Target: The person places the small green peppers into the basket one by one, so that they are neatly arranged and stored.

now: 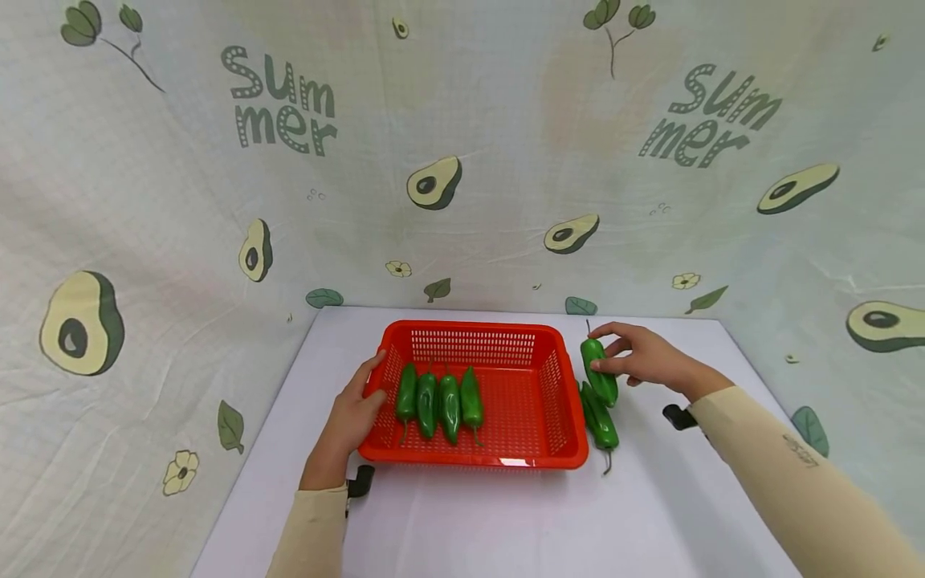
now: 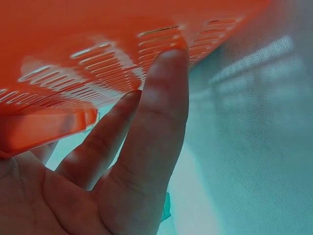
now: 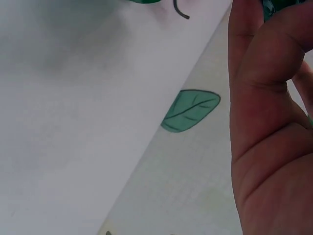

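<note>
A red plastic basket (image 1: pixel 520 409) with slotted walls stands on the white table. Several green chili peppers (image 1: pixel 450 405) lie side by side in its left half, stems pointing different ways. My left hand (image 1: pixel 352 413) grips the basket's left rim, thumb over the edge. In the left wrist view its fingers (image 2: pixel 156 112) reach along the slotted outside of the basket (image 2: pixel 107 29). To the right of the basket, my right hand (image 1: pixel 643 355) pinches a green chili pepper (image 1: pixel 598 373) between thumb and fingers. Another green chili pepper (image 1: pixel 601 425) lies just below it, beside the basket's right wall.
The white table (image 1: pixel 462 522) extends in front of the basket and to both sides. A cloth printed with avocados and leaves (image 1: pixel 499 160) hangs behind and around the table. In the right wrist view, a printed leaf (image 3: pixel 191 110) shows past the table edge.
</note>
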Tool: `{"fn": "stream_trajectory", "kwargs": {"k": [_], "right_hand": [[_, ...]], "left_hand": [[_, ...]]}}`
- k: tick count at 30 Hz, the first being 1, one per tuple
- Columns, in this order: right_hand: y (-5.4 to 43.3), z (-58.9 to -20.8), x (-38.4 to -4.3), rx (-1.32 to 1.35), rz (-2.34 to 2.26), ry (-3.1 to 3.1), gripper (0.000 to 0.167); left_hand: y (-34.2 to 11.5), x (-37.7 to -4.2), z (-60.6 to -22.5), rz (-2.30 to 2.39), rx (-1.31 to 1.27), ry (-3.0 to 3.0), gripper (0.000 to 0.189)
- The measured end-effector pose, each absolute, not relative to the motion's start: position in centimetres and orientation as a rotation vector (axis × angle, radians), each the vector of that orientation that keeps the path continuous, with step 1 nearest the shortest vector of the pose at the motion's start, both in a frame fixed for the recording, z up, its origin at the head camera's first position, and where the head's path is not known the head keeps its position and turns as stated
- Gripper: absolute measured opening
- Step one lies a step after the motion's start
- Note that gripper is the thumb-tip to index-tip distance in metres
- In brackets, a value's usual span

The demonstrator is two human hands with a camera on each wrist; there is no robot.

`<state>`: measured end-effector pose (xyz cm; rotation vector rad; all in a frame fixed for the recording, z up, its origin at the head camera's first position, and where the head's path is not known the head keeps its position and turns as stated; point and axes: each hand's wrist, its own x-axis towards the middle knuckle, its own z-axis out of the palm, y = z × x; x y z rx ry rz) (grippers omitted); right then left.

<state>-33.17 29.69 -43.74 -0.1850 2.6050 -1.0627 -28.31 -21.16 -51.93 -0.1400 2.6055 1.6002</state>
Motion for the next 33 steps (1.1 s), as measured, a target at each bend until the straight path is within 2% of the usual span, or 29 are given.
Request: {"fn": "stream_trajectory", "kwargs": {"k": [19,33], "right_hand": [[24.2,-40.8,-35.1,-0.358,-1.226,2.523,0.064],[19.0,-41.3,-35.6,-0.486,-1.336,2.442,0.062]], "left_hand": [[-21.1,-28.3,-52.1,1.604,-0.146,2.614,0.066],[-20.9,-28.0,-52.1,1.598,-0.130,2.631,0.066]]}}
